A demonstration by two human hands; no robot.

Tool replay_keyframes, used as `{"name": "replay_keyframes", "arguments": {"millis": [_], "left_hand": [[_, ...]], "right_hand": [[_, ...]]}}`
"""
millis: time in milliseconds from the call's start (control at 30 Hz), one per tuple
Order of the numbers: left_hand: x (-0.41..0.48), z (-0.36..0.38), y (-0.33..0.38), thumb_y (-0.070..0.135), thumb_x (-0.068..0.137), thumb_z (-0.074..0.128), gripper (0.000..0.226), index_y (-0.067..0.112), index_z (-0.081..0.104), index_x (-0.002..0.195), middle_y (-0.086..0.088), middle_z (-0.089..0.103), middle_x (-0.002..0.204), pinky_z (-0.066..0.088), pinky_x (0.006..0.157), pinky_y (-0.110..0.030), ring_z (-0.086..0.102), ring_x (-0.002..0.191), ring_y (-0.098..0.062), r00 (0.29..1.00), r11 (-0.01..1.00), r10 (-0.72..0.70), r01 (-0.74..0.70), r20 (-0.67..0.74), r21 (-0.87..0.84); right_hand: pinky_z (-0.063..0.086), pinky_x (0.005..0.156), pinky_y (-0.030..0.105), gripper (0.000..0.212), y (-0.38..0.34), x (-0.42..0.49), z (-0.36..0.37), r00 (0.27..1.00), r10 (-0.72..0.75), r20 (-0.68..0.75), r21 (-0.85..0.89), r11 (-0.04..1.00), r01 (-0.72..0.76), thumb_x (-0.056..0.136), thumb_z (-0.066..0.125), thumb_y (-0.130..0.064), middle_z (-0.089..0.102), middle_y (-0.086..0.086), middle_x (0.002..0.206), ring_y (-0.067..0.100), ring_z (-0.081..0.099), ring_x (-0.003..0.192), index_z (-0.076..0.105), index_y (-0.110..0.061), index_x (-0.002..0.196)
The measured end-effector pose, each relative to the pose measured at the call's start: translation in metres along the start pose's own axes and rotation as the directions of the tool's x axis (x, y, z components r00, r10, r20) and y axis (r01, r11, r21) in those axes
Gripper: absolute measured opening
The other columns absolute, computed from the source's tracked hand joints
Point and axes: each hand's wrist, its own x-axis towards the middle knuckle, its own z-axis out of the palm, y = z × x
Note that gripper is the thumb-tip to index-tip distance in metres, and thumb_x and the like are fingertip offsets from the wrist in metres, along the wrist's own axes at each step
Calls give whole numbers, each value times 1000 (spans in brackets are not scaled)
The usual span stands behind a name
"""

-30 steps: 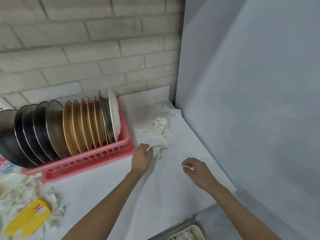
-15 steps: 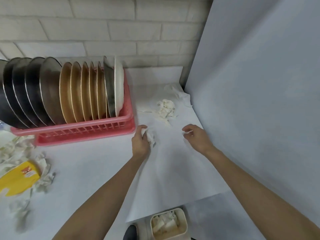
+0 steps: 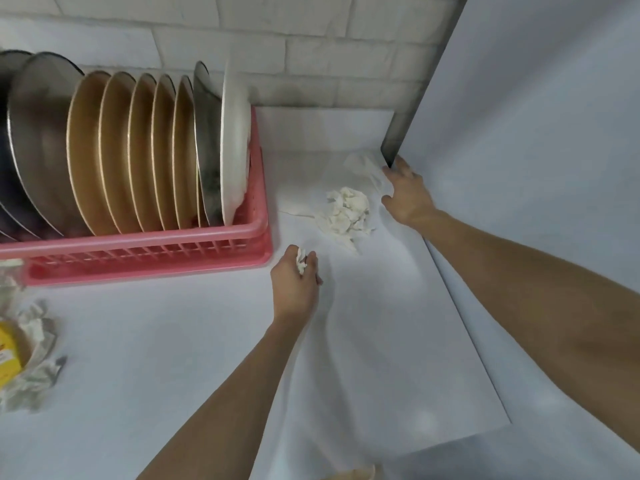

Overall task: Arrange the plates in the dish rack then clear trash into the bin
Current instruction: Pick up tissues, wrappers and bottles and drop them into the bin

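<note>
The yellow packet [image 3: 8, 355] at lower left bears red print too blurred to read. The left hand [image 3: 294, 282] grips a crumpled white tissue scrap [image 3: 301, 260] at centre. The right hand [image 3: 407, 195], fingers outstretched, touches a flat tissue [image 3: 363, 164] on the counter [image 3: 156, 341], upper right.

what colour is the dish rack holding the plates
Pink: the dish rack is a slotted pink plastic basket, seen clearly in the head view.

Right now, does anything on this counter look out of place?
Yes. Loose trash lies on the counter: a crumpled tissue wad right of the dish rack, a flatter tissue by the back corner, and torn paper with a yellow wrapper at the left edge. The left hand grips a paper scrap. The plates stand upright.
</note>
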Motion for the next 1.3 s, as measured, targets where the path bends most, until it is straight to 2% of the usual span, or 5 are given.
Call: {"name": "replay_keyframes", "arguments": {"millis": [300,467,967,1100,1300], "left_hand": [[-3,4,3,21,99,53,35,3,35,74,1,35,63,28,49,-19,28,54,-10,993,984,110,-102,-50,148],[-5,5,7,20,99,54,36,2,36,73,-1,38,62,29,51,-20,28,55,-10,992,978,119,-112,-31,175],[-13,1,19,20,99,55,35,6,36,72,2,34,61,28,49,-21,29,52,-9,995,980,82,-89,49,178],[-15,1,20,21,99,55,35,5,39,72,1,38,60,30,48,-21,32,51,-9,994,973,83,-97,75,210],[-14,1,18,23,100,54,36,-1,42,75,-3,40,61,28,48,-21,31,52,-10,991,960,102,-122,92,251]], "right_hand": [[48,88,40,47,19,8,33,999,51,20,62,997,-52,97,55,-26,59,23,123,39,54,111,46,-12,141],[32,58,30,22,15,-15,14,964,152,-217,375,925,-61,89,61,-10,57,17,76,32,57,72,57,5,73],[39,69,21,17,-18,-151,24,908,417,-47,872,460,-166,100,52,-19,53,-7,89,10,52,82,49,-8,112],[38,77,13,52,-17,-171,39,959,256,124,704,658,-267,85,71,-21,48,-1,116,18,52,105,48,-19,131],[43,90,13,56,-11,-200,72,972,59,-229,609,788,95,69,41,26,60,4,111,17,59,107,71,-4,105]]}}
